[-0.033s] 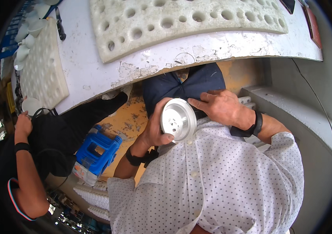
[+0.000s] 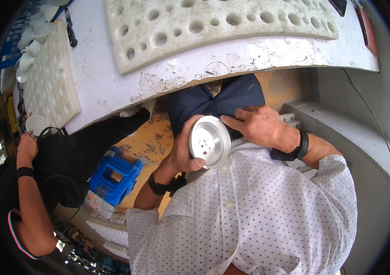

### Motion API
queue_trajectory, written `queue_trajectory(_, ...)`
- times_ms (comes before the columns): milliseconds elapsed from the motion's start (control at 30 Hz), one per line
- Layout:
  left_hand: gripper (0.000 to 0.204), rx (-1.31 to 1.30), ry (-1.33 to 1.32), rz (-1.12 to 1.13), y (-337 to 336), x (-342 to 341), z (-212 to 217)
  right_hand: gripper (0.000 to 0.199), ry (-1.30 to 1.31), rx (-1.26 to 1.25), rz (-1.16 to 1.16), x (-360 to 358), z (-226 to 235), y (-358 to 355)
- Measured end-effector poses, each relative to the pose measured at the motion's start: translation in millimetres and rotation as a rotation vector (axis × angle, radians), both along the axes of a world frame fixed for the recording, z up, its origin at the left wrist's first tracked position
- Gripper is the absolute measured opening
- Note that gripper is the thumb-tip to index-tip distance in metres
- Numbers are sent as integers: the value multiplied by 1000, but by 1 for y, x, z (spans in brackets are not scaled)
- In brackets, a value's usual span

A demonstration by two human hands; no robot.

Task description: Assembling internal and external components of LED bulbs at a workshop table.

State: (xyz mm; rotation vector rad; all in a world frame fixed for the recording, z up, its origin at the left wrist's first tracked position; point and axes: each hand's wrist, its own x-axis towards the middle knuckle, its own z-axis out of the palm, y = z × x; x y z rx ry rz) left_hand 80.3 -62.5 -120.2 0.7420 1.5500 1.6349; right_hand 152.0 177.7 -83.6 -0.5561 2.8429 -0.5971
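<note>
A round, silvery-white metal housing (image 2: 209, 142), shaped like a shallow cup, is tilted so that its inside shows, with small holes in its base. My left hand (image 2: 182, 149) grips it from the left, the thumb at its lower edge and the fingers around the far side. At the housing's upper right rim is my right hand (image 2: 262, 127), its index fingertip against the rim and its other fingers curled. Whether those curled fingers hold something small is hidden.
A worktable (image 2: 98, 87) with a chipped edge carries a foam board full of holes (image 2: 176, 46), another foam board (image 2: 50, 78) and a black-handled knife (image 2: 70, 34). A blue plastic crate (image 2: 114, 176) stands at lower left. A co-worker's hand (image 2: 27, 146) touches a white cup-shaped part (image 2: 37, 123).
</note>
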Motion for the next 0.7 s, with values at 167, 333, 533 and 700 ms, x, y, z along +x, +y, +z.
queue_trajectory(167,101,54,147,94,4,13,-2,39,15,23,114,5,5,1)
queue_trajectory(333,101,14,197,99,0,16,-2,41,-158,44,171,15,10,0)
queue_trajectory(533,99,17,224,95,0,19,-3,39,-284,-46,164,20,13,5)
queue_trajectory(700,97,1,164,119,0,18,-3,41,-320,-40,163,10,11,9)
